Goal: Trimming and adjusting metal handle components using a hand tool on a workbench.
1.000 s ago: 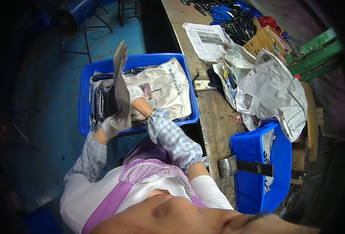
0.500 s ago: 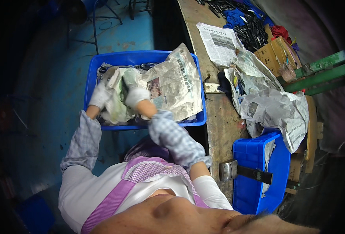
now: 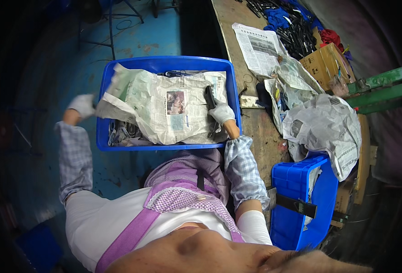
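Observation:
A sheet of newspaper (image 3: 164, 123) lies spread over the contents of a blue plastic bin (image 3: 169, 147), its left part lifted and folded. My left hand (image 3: 81, 106), in a white glove, is just outside the bin's left side, close to the paper's raised edge. Motion smears its fingers, and I cannot see whether they touch the paper. At the bin's right side my right hand (image 3: 222, 113), also gloved, is closed on a black elongated piece (image 3: 209, 97) above the newspaper. Dark handled items (image 3: 176, 73) show at the bin's far edge.
A wooden workbench (image 3: 257, 129) runs along the right, bearing crumpled newspaper (image 3: 323, 123), a pile of black pieces (image 3: 296, 38) and a cardboard box (image 3: 326, 66). Green metal bars (image 3: 378, 86) jut in from the right. A second blue bin (image 3: 289, 195) stands at the lower right.
My hands have moved apart, the left out past the bin's left side, the right toward its right side. The bunched newspaper is now spread wider. A black piece now shows in my right hand.

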### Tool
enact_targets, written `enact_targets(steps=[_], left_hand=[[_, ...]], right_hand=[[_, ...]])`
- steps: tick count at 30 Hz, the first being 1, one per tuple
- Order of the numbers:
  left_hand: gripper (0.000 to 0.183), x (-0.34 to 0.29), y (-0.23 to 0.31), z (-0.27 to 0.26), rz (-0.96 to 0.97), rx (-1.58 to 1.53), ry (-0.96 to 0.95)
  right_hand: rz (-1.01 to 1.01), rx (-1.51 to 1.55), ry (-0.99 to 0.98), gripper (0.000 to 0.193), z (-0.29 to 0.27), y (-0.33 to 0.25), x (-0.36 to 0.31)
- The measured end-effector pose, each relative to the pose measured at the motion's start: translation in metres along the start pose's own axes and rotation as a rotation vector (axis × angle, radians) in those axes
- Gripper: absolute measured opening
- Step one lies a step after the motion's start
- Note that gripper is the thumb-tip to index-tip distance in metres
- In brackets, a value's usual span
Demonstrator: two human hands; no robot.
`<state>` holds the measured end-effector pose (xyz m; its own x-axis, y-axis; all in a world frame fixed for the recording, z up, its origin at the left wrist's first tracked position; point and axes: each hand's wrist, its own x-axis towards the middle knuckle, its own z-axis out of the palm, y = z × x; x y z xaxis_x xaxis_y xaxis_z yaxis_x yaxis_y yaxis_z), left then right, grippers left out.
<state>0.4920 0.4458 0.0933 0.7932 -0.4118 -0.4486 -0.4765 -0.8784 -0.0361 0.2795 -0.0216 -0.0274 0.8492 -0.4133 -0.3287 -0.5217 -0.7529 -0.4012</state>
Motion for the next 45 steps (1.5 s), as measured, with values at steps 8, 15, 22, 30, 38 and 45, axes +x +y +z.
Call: enact_targets(steps=[8, 15, 22, 30, 38, 45], left_hand=[[0.055, -0.056, 0.162, -0.082, 0.926, -0.647, 0.61], [0.076, 0.027, 0.235, 0.022, 0.828, 0.125, 0.441], [0.077, 0.004, 0.3, 0.045, 0.658, -0.263, 0.041], [0.035, 0.072, 0.259, 0.127, 0.653, -1.162, 0.35], [0.068, 0.055, 0.187, 0.14, 0.009, -2.415, 0.02], [0.062, 0.06, 0.179, 0.156, -0.253, -2.59, 0.01]], right_hand=[[-0.038, -0.505, 0.32, 0.038, 0.05, -0.059, 0.009], [0.106, -0.285, -0.039, 0.049, -0.02, -0.06, -0.037], [0.561, -0.193, 0.403, 0.043, -0.102, 0.081, -0.106], [0.342, -0.413, 0.672, 0.05, -0.076, 0.116, -0.107], [0.076, 0.017, 0.69, 0.041, -0.039, 0.075, -0.011], [0.048, 0.27, 0.642, 0.024, -0.058, 0.05, 0.0]])
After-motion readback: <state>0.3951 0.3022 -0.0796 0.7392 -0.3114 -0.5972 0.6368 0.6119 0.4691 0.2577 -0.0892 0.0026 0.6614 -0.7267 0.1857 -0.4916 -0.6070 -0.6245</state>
